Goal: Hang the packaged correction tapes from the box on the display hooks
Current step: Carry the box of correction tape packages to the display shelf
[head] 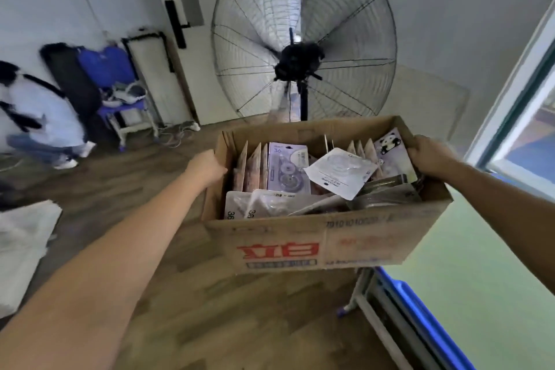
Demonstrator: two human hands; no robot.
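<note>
The open cardboard box (pixel 315 237) is held up above the wood floor (pixel 210 324), crammed with packaged correction tapes (pixel 288 168) (some upright in rows, others lying loose on top, one with a panda print). The left hand (pixel 207 167) grips the box's left wall, the right hand (pixel 429 155) curls over its right rim. A large standing fan (pixel 303 48) stands just behind. Another person (pixel 42 123) crouches at far left.

The box (pixel 324 243) between the hands is matt brown cardboard; the packages (pixel 339 171) inside are paper cards under glossy clear plastic.
</note>
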